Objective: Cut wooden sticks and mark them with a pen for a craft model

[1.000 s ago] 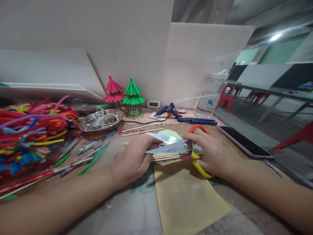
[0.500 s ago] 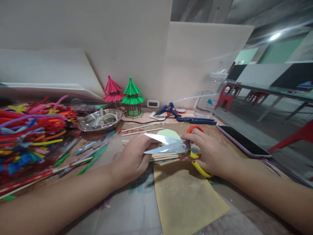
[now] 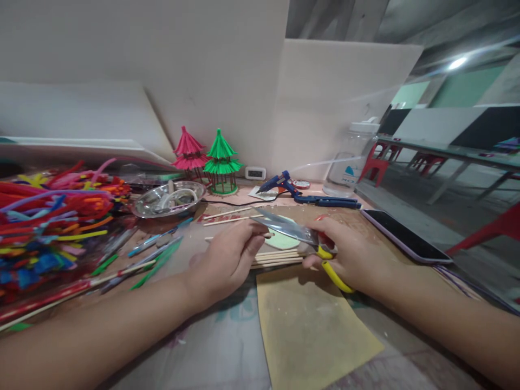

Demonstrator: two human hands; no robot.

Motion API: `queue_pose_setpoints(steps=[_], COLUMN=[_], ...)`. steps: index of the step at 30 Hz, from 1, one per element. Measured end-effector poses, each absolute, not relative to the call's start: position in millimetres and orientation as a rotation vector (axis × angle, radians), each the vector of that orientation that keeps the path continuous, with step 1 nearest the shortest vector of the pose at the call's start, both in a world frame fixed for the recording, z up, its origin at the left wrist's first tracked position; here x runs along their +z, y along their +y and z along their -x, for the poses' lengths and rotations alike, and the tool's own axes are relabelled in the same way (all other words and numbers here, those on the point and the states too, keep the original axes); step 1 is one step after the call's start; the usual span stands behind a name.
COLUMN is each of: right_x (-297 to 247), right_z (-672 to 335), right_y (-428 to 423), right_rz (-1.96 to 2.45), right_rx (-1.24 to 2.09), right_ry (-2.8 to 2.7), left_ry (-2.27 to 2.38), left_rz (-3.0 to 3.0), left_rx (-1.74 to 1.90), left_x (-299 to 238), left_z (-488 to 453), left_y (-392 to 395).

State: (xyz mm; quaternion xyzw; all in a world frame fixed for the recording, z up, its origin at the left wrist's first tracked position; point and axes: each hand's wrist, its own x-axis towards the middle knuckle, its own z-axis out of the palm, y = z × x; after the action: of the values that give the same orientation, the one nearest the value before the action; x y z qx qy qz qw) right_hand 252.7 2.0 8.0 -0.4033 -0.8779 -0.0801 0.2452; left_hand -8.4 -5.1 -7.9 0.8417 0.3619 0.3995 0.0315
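Observation:
My left hand point(image 3: 221, 260) is closed around a thin wooden stick point(image 3: 270, 235), whose tip pokes out past the fingertips. My right hand point(image 3: 349, 246) grips scissors point(image 3: 290, 229) with yellow and orange handles. Their blades are closed together and point left, just above the stick's tip. Beneath the scissors lies a pale green disc point(image 3: 280, 240). Several wooden sticks point(image 3: 280, 259) lie side by side between my hands, along the top edge of a tan sheet point(image 3: 312, 330).
Left is a heap of colourful pipe cleaners point(image 3: 60, 227), with a metal dish point(image 3: 168, 200) beyond it. At the back stand a pink model point(image 3: 189, 151) and a green model point(image 3: 221, 162). A blue glue gun point(image 3: 280, 183), clear bottle point(image 3: 345, 168) and phone point(image 3: 406, 235) lie rightward.
The scissors' blades have gone from spread apart to closed, and they now angle up to the left. The stick's tip in my left hand has come into sight.

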Motion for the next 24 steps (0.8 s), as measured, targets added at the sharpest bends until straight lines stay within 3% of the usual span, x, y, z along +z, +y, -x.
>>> queue_pose_setpoints(steps=[24], right_x=[-7], right_z=[-253], right_y=[5], right_rz=[0.906], right_rx=[-0.328], right_ry=[-2.373], left_ry=[1.036], left_rz=[-2.6], left_rx=[1.31], left_x=[-12], left_z=[14], left_y=[-6])
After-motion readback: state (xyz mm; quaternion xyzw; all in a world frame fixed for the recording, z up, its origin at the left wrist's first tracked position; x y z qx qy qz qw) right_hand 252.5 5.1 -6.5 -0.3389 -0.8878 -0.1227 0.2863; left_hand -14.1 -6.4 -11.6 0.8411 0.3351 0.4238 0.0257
